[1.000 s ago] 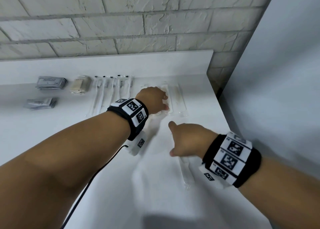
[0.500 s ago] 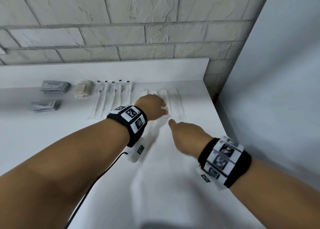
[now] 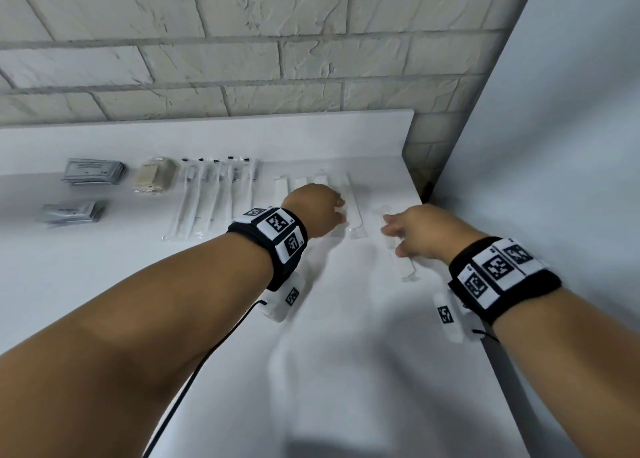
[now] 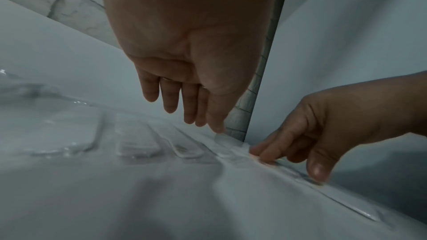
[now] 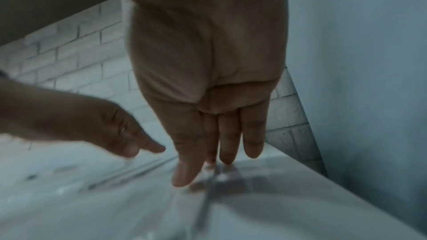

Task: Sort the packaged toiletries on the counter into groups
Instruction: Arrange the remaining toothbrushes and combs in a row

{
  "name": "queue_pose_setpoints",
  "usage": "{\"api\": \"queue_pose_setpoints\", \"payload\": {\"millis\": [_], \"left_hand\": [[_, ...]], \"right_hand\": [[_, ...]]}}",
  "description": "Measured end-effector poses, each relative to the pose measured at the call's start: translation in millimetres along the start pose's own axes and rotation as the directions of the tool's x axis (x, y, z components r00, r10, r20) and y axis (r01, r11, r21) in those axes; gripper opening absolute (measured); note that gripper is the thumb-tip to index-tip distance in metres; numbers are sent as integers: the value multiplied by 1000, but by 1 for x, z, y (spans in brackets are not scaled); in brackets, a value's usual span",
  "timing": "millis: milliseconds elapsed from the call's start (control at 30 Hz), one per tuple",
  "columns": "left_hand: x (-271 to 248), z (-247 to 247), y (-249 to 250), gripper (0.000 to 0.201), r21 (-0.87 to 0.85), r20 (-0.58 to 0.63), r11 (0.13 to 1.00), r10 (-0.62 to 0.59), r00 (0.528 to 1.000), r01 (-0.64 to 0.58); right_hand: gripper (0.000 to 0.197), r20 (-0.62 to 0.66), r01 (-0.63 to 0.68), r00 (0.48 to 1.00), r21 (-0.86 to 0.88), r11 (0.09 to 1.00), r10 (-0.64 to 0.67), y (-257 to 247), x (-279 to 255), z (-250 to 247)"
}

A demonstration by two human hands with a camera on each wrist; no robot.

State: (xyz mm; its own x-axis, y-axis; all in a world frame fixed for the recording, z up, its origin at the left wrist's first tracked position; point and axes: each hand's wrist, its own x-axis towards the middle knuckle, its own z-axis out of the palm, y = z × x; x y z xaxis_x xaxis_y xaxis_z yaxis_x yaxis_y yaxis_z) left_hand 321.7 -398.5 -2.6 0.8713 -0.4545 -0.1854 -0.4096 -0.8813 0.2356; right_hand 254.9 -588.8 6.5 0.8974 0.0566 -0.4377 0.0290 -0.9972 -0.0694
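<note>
A long flat clear-wrapped white packet (image 3: 401, 260) has been slid by the right hand (image 3: 420, 234) from 6 o'clock to 3 o'clock of the row of matching white packets (image 3: 353, 211); it is pressed under straight fingers, not clasped. The left hand (image 3: 317, 211), fingers relaxed, rests on that row, so joining seems near.

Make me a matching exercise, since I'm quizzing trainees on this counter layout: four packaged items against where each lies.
Items:
1. grey sachet stack
2. beige packet
3. toothbrush packs
4. loose clear packet

Places:
A. under the right hand
B. far left, by the backsplash
C. just left of the left hand
D. between sachets and toothbrushes

Pairs: 1-B, 2-D, 3-C, 4-A
</note>
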Motion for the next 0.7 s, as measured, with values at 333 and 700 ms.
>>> {"api": "queue_pose_setpoints", "payload": {"millis": [333, 700], "left_hand": [[28, 8, 24, 43, 135, 47, 991, -1, 999, -6], [37, 8, 19, 44, 106, 52, 994, 22, 998, -27]], "right_hand": [[56, -17, 52, 998, -114, 992, -54, 6, 62, -16], [55, -64, 45, 997, -96, 994, -51, 5, 85, -27]]}}
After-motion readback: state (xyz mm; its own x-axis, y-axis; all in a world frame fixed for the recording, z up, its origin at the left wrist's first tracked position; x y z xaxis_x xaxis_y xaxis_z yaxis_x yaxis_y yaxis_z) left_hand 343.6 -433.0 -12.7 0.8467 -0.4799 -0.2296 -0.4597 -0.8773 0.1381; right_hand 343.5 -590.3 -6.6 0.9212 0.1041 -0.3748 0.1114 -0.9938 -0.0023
